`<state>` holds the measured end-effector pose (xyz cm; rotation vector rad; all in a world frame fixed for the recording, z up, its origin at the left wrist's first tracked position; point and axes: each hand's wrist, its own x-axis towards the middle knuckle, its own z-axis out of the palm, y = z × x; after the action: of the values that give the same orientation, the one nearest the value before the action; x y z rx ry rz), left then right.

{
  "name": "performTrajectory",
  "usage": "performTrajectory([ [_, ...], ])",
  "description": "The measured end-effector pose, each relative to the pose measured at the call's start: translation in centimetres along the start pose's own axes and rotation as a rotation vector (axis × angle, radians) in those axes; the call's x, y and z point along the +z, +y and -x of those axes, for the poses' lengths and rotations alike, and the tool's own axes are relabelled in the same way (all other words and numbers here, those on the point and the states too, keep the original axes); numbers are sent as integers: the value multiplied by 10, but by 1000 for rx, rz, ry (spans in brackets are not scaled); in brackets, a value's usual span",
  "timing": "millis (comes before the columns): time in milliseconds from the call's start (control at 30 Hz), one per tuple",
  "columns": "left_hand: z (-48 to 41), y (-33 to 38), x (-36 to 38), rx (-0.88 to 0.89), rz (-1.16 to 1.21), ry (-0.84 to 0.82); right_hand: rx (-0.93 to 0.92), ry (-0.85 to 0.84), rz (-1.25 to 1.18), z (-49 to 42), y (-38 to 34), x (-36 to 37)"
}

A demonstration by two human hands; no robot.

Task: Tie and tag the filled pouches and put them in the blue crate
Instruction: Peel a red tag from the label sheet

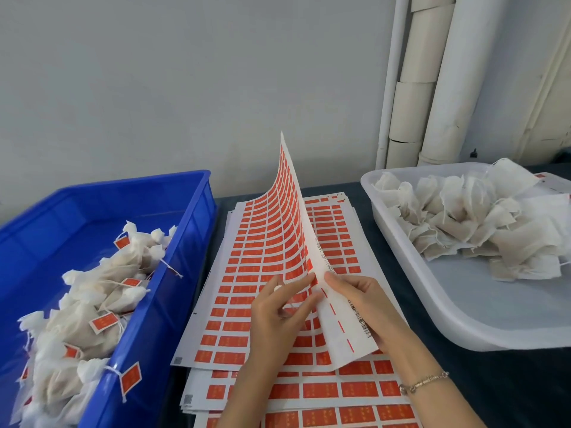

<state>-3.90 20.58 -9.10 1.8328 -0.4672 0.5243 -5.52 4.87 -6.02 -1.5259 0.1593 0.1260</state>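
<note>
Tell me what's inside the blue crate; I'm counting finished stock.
Tied white pouches with orange tags, piled against the right wall of the blue crate. Whatever lies beneath the pile is covered.

White pipes [458, 72] against grey wall [185, 72] — dark tabletop [494, 390]

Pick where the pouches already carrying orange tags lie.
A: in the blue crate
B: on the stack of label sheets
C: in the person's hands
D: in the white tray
A: the tagged pouches lie piled in the blue crate on the left. The white tray holds untagged pouches, and the left hand and right hand hold only a curled-up label sheet.
</note>
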Motion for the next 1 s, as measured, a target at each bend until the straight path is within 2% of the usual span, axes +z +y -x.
performTrajectory([
  [233, 2, -3, 0, 6, 62, 12, -19, -35, 16, 0, 6, 2],
  [767, 4, -13, 2, 98, -133, 20, 0, -19, 41, 0, 8, 4],
  [1000, 3, -9, 1, 96, -78, 13, 40, -22, -81, -2, 8, 4],
])
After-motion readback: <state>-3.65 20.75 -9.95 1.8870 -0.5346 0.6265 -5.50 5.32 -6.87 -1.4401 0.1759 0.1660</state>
